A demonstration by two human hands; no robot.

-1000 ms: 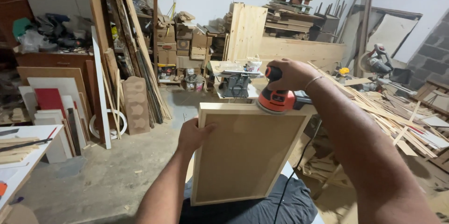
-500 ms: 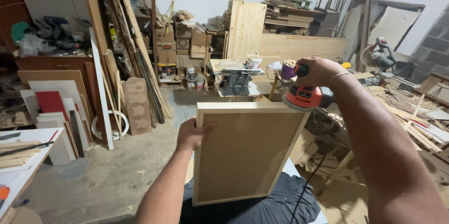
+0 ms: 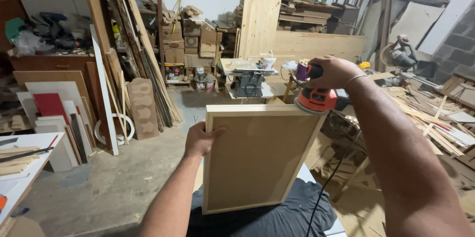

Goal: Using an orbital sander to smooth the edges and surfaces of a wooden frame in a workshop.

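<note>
**Framed panel stood on edge, sander riding its top corner**

Head view: a framed wooden panel (image 3: 257,158) stands upright on its short end, its lower edge resting on dark cloth (image 3: 267,217) over the person's lap or a low surface; which of the two cannot be told. Standing it this way turns the narrow top rail upward, so that a tool can sit flat on it.

The left hand (image 3: 200,139) wraps the panel's left rail near the top, thumb on the face and fingers behind, clenched firmly enough to brace the frame. This grip seems meant to stop the panel from tipping or sliding sideways under pressure from the other side.

The right hand (image 3: 330,72) closes over the top of an orange and black orbital sander (image 3: 315,99), palm down, pressing its pad onto the panel's upper right corner. The pad touches the top rail and overhangs the corner a little. The black power cord (image 3: 332,172) hangs free down the right side, clear of the panel's face.

Around them lies a crowded workshop: boards and offcuts (image 3: 435,118) to the right, planks leaning (image 3: 133,44) on the left, a small table saw (image 3: 247,81) straight ahead, a mitre saw (image 3: 403,56) at the far right, and a white bench edge (image 3: 20,167) at the lower left
</note>
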